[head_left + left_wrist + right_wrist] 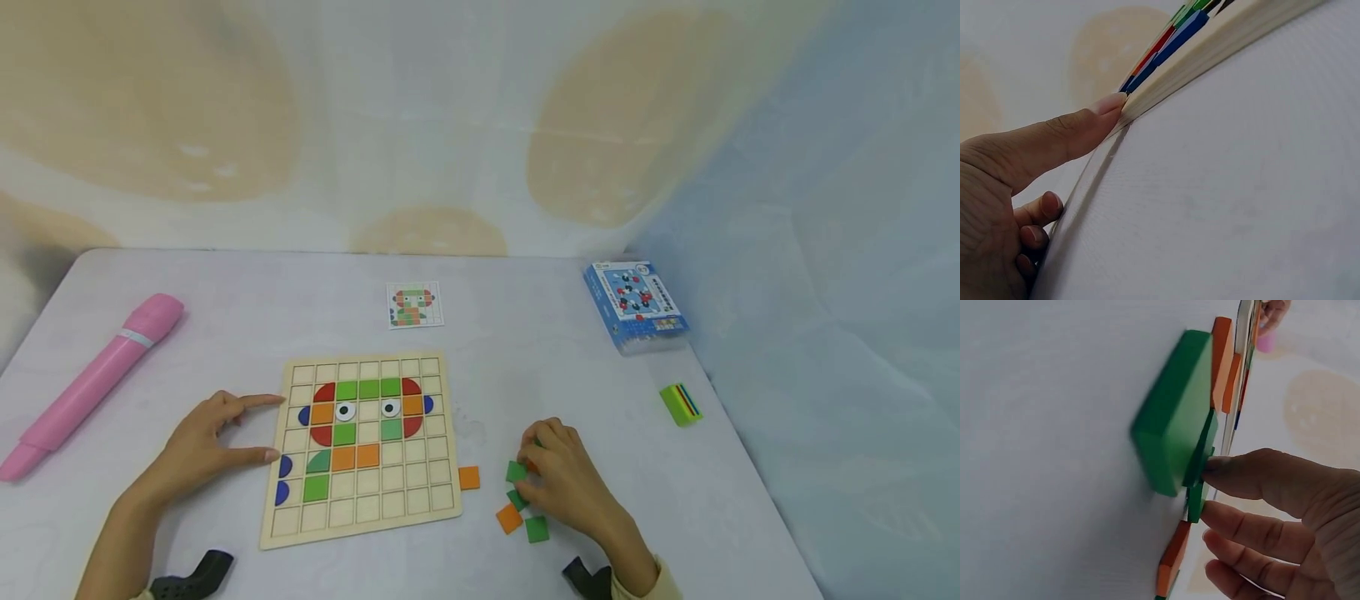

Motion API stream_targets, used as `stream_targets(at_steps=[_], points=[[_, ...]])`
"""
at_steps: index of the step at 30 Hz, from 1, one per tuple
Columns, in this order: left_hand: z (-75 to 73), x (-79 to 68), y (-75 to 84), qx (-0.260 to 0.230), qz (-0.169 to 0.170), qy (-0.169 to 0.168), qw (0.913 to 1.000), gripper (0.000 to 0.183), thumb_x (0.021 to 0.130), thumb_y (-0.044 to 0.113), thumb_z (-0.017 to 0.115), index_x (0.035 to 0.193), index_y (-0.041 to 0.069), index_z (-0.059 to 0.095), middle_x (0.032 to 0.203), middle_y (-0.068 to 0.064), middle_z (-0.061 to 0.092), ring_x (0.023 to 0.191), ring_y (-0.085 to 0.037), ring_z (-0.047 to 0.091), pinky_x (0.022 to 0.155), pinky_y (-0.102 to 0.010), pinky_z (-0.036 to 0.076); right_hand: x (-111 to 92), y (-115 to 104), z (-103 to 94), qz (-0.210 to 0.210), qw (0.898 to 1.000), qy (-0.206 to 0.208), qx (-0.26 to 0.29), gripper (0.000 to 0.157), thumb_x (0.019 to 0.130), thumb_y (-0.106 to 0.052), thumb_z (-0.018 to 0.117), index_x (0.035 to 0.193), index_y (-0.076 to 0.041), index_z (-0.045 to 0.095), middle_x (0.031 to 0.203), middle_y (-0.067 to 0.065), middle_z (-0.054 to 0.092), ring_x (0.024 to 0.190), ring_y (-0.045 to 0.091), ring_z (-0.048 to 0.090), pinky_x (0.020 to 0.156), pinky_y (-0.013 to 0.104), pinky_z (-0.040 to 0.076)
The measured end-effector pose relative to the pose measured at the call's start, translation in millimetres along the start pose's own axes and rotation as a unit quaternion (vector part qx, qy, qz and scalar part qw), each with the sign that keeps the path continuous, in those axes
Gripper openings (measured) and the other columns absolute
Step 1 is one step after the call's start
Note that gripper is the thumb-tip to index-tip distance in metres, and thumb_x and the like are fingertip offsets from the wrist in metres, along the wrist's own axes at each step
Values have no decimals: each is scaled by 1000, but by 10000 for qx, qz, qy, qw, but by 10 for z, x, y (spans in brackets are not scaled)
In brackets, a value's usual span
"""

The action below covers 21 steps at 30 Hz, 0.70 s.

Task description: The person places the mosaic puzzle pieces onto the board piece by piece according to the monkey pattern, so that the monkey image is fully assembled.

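A wooden grid board (360,508) bears colored tiles and two eye tiles. My left hand (197,446) touches its left edge with thumb and index finger spread apart; the other fingers are bent. In the left wrist view the thumb (1066,137) presses the board's side. To the right of the board, my right hand (558,479) pinches a green square tile (516,472) between thumb and index finger, low over the table. Around it lie a green tile (517,500), another green square (537,529) and an orange square (509,518). Further tiles are partly hidden under the fingers.
An orange tile (468,477) lies against the board's right edge. Behind the board is a pattern card (416,304). A blue box (636,304) and a stack of green tiles (680,405) stand at the right; a pink tube-like object (90,387) lies at the left.
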<state>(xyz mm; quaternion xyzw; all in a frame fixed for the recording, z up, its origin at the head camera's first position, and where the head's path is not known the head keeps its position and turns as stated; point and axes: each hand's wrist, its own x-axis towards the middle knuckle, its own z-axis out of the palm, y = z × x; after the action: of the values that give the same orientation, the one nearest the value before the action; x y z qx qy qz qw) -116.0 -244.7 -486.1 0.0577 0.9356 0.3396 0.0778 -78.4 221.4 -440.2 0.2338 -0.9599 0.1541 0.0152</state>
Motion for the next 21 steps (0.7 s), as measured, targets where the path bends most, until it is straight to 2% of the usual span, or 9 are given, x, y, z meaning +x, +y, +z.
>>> stream_targets(at_steps=[3, 8, 16, 21], points=[[0, 1, -3, 21, 24, 2, 10000, 76, 69, 43, 88, 136, 18, 61, 93, -8, 41, 90, -24, 37, 70, -39, 29, 41, -26, -2, -178, 9994, 197, -240, 15, 69, -16, 84, 74, -15, 69, 99, -3, 57, 100, 18, 47, 90, 43, 41], [-14, -1, -1, 27, 94, 69, 9999, 76, 69, 42, 88, 135, 18, 61, 92, -8, 41, 90, -23, 37, 70, -39, 29, 177, -185, -33, -458, 9978, 359, -325, 15, 71, -19, 84, 77, -14, 71, 102, -3, 56, 104, 18, 47, 95, 44, 41], [-6, 1, -6, 106, 185, 164, 9996, 76, 68, 43, 89, 134, 18, 62, 91, -7, 42, 87, -22, 37, 69, -38, 30, 493, -644, 15, -1328, 9901, 186, -416, 18, 73, -24, 83, 84, -13, 74, 106, -1, 56, 107, 19, 47, 95, 41, 43], [-15, -8, 7, 118, 193, 179, 9996, 76, 68, 44, 89, 134, 18, 62, 91, -7, 42, 87, -22, 38, 69, -38, 30, 687, -964, 141, -1678, 9855, -211, -137, 20, 76, -31, 82, 89, -17, 76, 108, -4, 56, 105, 13, 45, 93, 32, 42]])
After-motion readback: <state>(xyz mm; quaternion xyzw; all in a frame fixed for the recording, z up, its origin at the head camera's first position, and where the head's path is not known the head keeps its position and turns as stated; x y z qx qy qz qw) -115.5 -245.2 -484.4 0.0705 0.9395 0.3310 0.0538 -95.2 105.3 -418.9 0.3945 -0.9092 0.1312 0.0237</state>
